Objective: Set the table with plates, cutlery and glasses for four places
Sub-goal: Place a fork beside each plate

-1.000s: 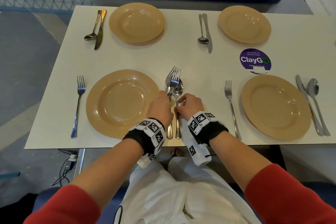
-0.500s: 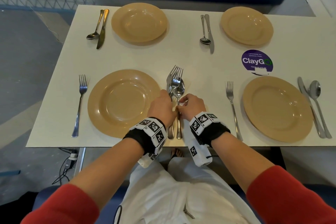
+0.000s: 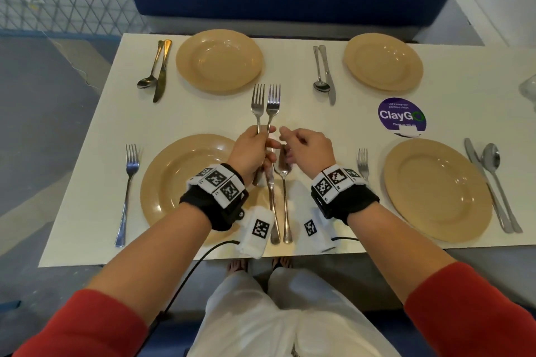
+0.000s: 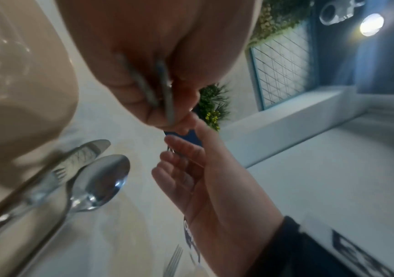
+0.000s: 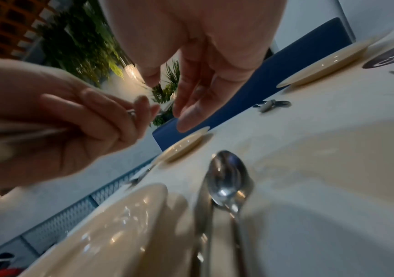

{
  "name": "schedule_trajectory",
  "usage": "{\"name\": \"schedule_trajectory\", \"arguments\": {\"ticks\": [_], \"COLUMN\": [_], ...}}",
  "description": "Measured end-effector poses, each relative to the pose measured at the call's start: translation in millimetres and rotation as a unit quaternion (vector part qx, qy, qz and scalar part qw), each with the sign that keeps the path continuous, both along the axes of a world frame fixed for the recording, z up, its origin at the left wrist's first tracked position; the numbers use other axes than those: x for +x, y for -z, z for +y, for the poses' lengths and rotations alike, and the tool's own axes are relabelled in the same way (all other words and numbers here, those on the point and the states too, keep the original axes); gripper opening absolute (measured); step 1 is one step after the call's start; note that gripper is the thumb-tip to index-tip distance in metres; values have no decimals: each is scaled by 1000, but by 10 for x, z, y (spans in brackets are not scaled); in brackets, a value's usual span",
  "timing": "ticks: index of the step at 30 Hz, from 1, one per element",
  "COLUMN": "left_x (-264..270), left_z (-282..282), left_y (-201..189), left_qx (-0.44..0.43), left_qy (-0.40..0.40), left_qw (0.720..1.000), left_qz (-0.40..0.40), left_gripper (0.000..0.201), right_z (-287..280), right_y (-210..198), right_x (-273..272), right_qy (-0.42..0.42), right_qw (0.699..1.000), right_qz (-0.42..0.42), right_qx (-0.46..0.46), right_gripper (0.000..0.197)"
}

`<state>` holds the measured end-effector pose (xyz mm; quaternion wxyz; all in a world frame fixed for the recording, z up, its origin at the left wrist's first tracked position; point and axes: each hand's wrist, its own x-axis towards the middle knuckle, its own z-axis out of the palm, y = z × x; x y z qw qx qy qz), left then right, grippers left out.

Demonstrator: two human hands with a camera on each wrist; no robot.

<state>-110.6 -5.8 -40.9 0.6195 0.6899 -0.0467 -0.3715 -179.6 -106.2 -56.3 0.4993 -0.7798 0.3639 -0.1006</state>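
Head view looks down; both wrist views, low and close, share the spoon [image 4: 101,180].

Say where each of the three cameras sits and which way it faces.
Head: worn high, looking forward and down at the table; shows both forearms, left hand gripping two forks, right hand empty.
Left wrist: low over the table, looking along the left hand; shows the right hand.
Right wrist: low, looking along the right hand; shows the left hand.
Shared: the spoon.

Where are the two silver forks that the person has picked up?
In the head view, the two silver forks are gripped in the left hand, tines pointing away, above mid-table between the near-left tan plate and far-left tan plate.
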Motion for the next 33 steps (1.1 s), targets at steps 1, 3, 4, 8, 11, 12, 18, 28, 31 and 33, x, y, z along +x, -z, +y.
{"name": "schedule_trajectory", "arguments": {"ticks": [1, 3, 4, 8, 11, 12, 18, 28, 31, 33], "left_x": [36, 70, 41, 17, 511, 516, 621, 543, 410, 284], "left_z": [-25, -57, -40, -72, -509, -497, -480, -1563, -2029, -2345], "left_y": [-20, -11, 21, 156, -108, -64, -3, 17, 13, -2], "left_qx": [-16, -38, -47, -65, -63, -55, -31, 52, 55, 55], "left_qy": [11, 29, 30, 31, 125, 130, 146, 189, 184, 180], "left_qw": [1000, 999, 998, 997, 990, 990, 987, 969, 967, 967], "left_qz": [8, 3, 4, -7, 4, -3, -60, -153, -168, -170], "left_gripper": [23, 23, 23, 24, 20, 20, 18, 18, 15, 16], "right_z": [-6, -34, -37, -63, -509, -533, -657, -1649, -2149, -2496], "right_y": [-68, -133, -132, -101, -319, -325, -317, -292, -311, -326], "right_x": [63, 166, 174, 190, 597, 583, 551, 176, 35, -65], "right_qy": [-7, 2, 12, 22, 108, 132, 208, -31, -125, -167], "right_qw": [1000, 1000, 999, 996, 991, 987, 969, 933, 895, 886], "right_qz": [-5, -19, -27, -35, -51, -60, -104, 81, 142, 172], "right_qx": [8, 20, 35, 79, 57, 63, 84, -350, -404, -396], "right_gripper": [40, 32, 27, 18, 9, 9, 23, 25, 23, 25]}}
